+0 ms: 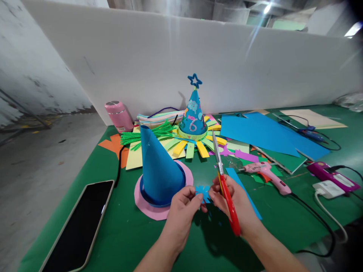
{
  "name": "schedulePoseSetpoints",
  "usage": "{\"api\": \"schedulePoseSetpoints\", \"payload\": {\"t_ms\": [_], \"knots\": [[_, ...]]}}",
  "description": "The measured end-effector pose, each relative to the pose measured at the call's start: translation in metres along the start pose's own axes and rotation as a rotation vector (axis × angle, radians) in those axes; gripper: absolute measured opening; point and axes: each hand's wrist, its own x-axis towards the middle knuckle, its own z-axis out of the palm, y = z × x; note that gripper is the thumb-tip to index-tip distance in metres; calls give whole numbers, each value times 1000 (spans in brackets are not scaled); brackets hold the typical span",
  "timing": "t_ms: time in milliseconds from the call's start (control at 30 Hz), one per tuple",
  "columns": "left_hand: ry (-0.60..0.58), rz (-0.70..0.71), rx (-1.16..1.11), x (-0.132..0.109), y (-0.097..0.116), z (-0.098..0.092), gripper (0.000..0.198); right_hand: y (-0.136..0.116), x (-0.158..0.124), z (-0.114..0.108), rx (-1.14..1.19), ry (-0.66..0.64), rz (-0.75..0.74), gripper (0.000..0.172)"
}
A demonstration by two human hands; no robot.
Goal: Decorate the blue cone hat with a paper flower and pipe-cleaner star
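Note:
My left hand (183, 211) pinches a small blue paper cutout (202, 192) with a notched edge, like a flower or snowflake. The fingertips of my right hand (239, 202) touch the cutout's other side. That same hand also holds red-handled scissors (229, 207), their blades pointing up and away and looking closed. Just left of my hands stands a blue paper cone (159, 172) on a pink paper disc (154, 214). Farther back is a decorated blue party hat (193, 117) with a 6, a star on top and yellow and green strips round its base.
A phone (79, 226) lies at the left, near a pink bottle (119, 116) and green pipe cleaners (133, 138). At the right are a pink glue gun (266, 173), blue sheets (261, 132), a purple power strip (334, 176) and trailing cables. A white board (141, 64) stands behind.

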Motion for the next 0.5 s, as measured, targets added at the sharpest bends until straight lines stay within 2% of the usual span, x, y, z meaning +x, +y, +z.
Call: {"api": "schedulePoseSetpoints", "payload": {"t_ms": [133, 233, 300, 367, 500], "knots": [[8, 8, -32, -1, 1, -1, 10, 1, -4, -6, -28, -36, 1, 26], [-7, 23, -47, -2, 4, -2, 10, -4, -13, -22, -95, -122, 44, 21], [-31, 25, -47, -3, 5, -3, 11, -8, -22, -36, -126, -169, 126, 22], [-47, 27, -50, -3, 7, -4, 10, -9, -32, -50, -127, -185, 234, 27], [-29, 56, -94, -2, 9, -5, 7, -1, -55, -75, -221, -47, 335, 51]]}}
